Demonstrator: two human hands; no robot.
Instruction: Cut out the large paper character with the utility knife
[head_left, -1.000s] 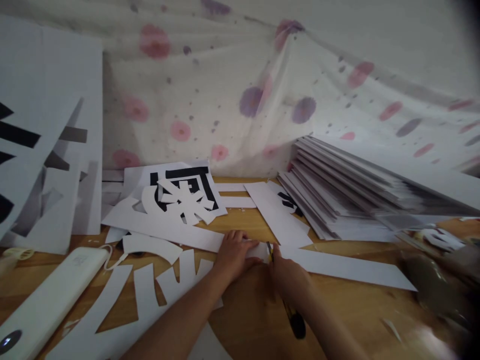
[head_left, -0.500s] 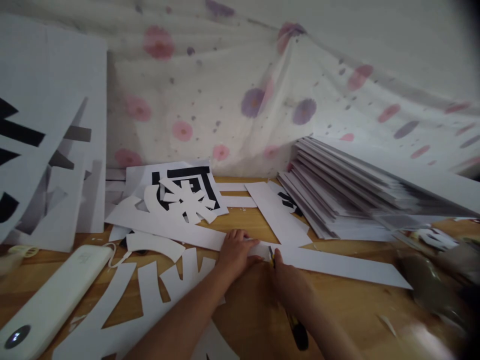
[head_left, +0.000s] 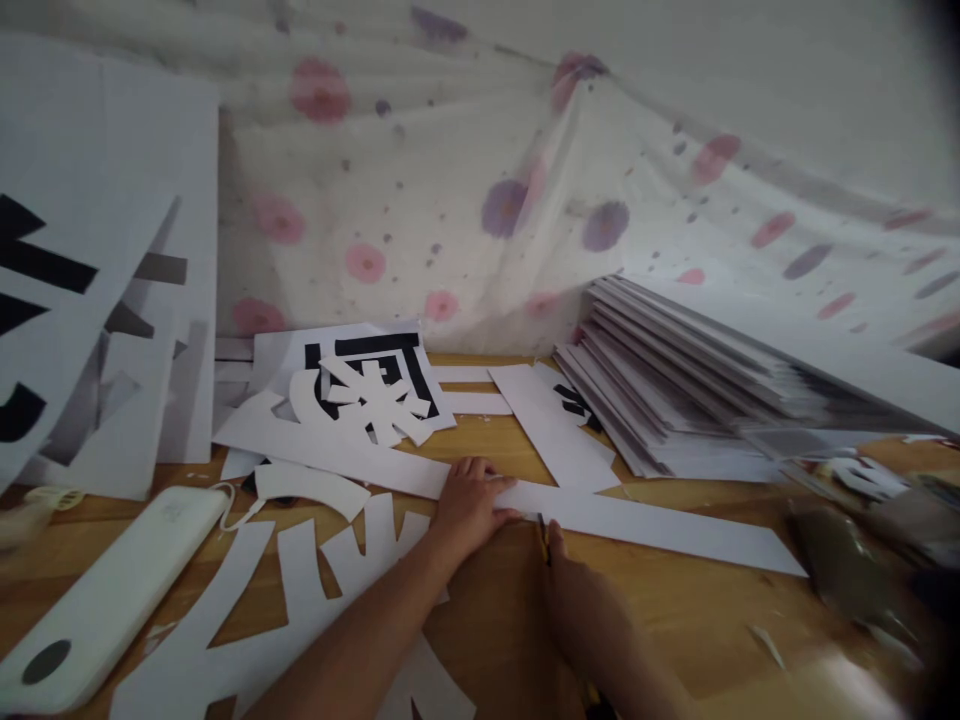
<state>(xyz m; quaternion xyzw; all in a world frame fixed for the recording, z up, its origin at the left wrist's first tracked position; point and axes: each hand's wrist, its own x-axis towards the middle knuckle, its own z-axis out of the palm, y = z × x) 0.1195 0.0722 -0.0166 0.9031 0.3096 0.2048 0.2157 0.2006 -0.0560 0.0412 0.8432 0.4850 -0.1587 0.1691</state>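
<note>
A long white strip [head_left: 660, 522] lies slantwise across the wooden table. My left hand [head_left: 471, 505] presses on it near the middle, fingers bent over the strip and thumb stretched along its near edge. Just right of it, my right hand [head_left: 574, 580] is closed round a yellow and black cutter [head_left: 545, 542], whose tip is at the strip's near edge. The cutter's dark rear end shows below the wrist.
White cut-out shapes [head_left: 300, 615] lie at the front left beside a long white device [head_left: 112, 590] with a cord. Behind are a star-like cut-out [head_left: 379, 402] on a printed sheet, a stack of boards [head_left: 675, 380] and leaning panels [head_left: 187, 380] at left.
My right hand and the cutter have moved a little toward me, from across the strip to its near edge. My left hand stays in place on the strip.
</note>
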